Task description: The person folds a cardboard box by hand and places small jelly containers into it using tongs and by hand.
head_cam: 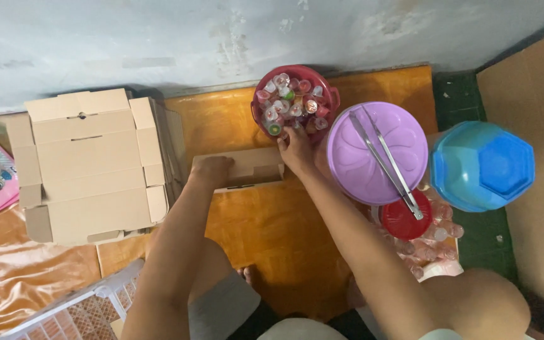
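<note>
My left hand (pixel 212 169) rests on a small open cardboard box (pixel 251 167) on the orange floor, fingers curled over its near left edge. At the rim of a dark red basket (pixel 329 96), my right hand (pixel 296 148) reaches in. The basket is filled with several small clear jelly cups (pixel 288 104) with coloured tops. Whether the right fingers hold a cup is hidden.
Stacked flat cardboard boxes (pixel 89 165) lie at left. A purple round lid (pixel 360 160) carries metal tongs (pixel 385 160), with a red lid (pixel 401 221) and a blue container (pixel 483 165) to the right. A white plastic basket (pixel 77 311) sits near my knee.
</note>
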